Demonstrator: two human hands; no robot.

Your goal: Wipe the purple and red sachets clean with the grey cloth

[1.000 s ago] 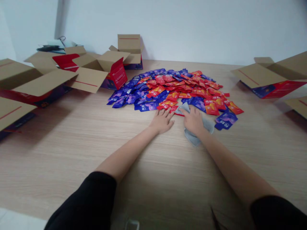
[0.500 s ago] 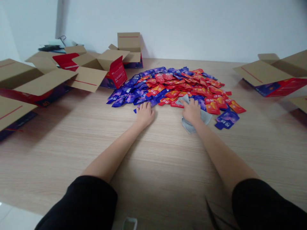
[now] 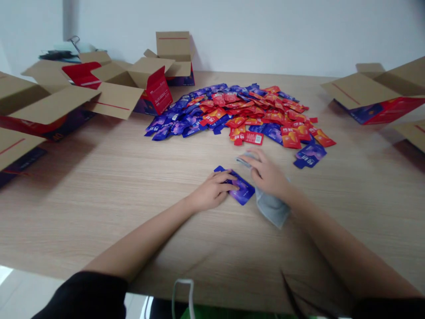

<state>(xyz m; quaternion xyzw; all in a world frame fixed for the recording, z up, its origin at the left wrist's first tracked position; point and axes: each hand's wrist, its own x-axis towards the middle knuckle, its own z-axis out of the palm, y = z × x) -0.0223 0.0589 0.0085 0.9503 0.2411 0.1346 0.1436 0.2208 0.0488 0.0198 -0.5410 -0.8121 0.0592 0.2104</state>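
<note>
A blue-purple packet [image 3: 244, 191] lies flat on the table in front of the pile. My left hand [image 3: 215, 189] rests on its left part, the fingers over it and pressing it down. Just to the right, my right hand [image 3: 265, 173] grips a grey cloth [image 3: 274, 210], which hangs below the palm and also shows at the fingertips. Beyond both hands spreads a heap of blue packets [image 3: 179, 127] and red packets [image 3: 291, 138]. A single blue packet [image 3: 310, 155] lies at the heap's right front edge.
Open cardboard boxes [image 3: 59, 104] stand along the left, with another box [image 3: 174, 57] at the back. More open boxes [image 3: 368, 95] are on the right. A white wall is behind the wooden table [image 3: 99, 199]. Its near edge shows at the bottom.
Both hands have come back from the pile toward me. A blue packet now lies away from the pile under my left hand, and the cloth has moved nearer with my right hand.
</note>
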